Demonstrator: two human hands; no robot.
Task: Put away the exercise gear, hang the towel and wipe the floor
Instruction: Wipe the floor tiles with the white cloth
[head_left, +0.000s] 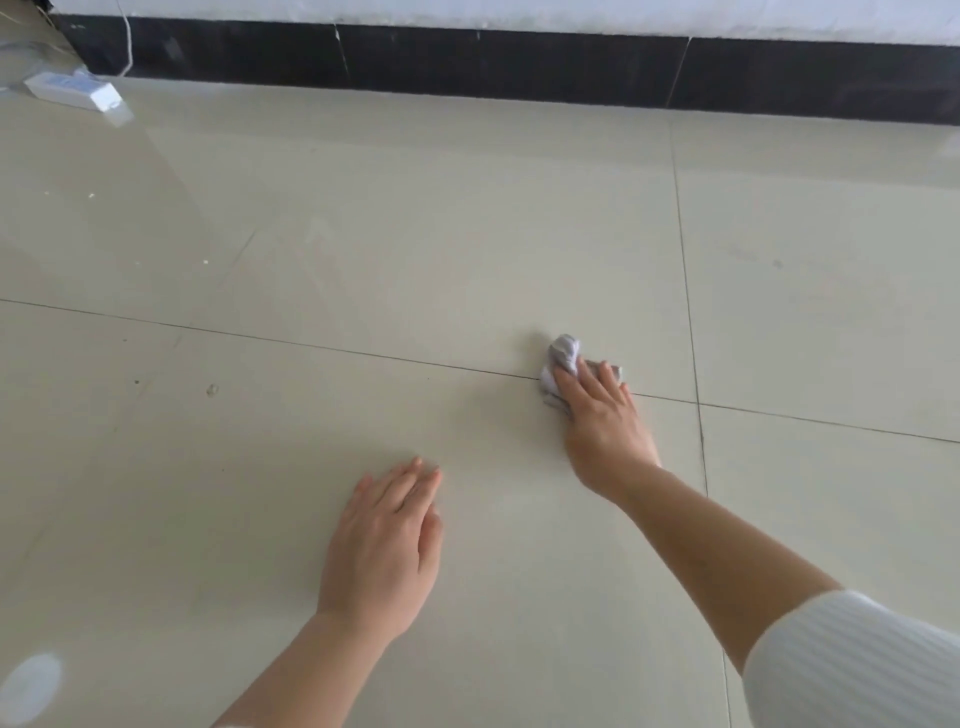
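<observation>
A: Where was the cloth?

B: The small crumpled grey cloth (563, 351) lay on the pale glossy tiled floor (363, 234), right of the middle, just where a thin dark grout line (311, 344) ran across from left to right. The right hand (597, 421) was on top of it.

A: Gripping it?

B: Not that I could see. The fingers (565, 383) lay fairly straight and a little spread over the cloth, pressing it down on the tile. A bunch of fabric stuck out past the fingertips on the far side, and some showed at the left of the hand. The thumb was hidden, so I could not tell whether it was tucked round the cloth.

A: And the other hand?

B: The left hand (384, 540) was nearer and further left, palm down on the floor, fingers straight and close together, holding nothing. It was well apart from the cloth.

A: Anything else?

B: A white ribbed sleeve (857, 660) covered the right upper arm at the near right corner. On the far side a black skirting band (467, 62) ran along the foot of a white wall (519, 13). A white oblong box (72, 91) lay on the floor at the far left, close to the skirting, with a thin white cord (127, 41) hanging against the skirting beside it. A few dark specks (136, 382) dotted the tiles at the left.
</observation>
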